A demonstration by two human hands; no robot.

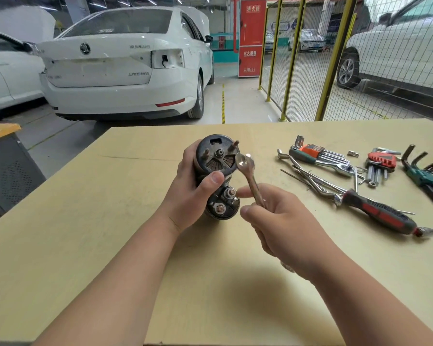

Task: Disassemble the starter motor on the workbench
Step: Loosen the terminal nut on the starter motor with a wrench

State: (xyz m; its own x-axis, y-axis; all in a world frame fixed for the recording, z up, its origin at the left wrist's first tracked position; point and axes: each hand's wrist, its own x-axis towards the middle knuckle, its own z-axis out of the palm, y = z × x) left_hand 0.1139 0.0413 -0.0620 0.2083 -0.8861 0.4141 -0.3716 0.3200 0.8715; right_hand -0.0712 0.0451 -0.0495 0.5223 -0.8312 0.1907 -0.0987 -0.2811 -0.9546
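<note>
Head view: starter motor (216, 158) sits roughly mid-workbench (98, 233), end face turned toward the camera, solenoid (223, 203) below it; whether it rests on the top or is lifted clear, cannot tell. Left hand (193, 193) wraps the housing, thumb across the lower front. Right hand (280, 221) has fingers curled round the shank of an open-end wrench (251, 178). The wrench head is blurred, just beside the right rim of the end face and under a protruding stud (236, 145); seating on a fastener not readable. Risks, as judged: a half-seated wrench could slip and round the nut, sending knuckles into the solenoid terminals close beneath. A one-handed hold may let the housing twist under torque. A freed nut could roll. Room: bare bench to the left of the motor, running out to a slanted left edge with a drop to the floor. The right side is crowded with hex key sets (318, 156), bent rods and a red-and-black handled driver (380, 213), so a wide wrench swing that way would likely foul them. Far edge lies near, behind the motor.
</note>
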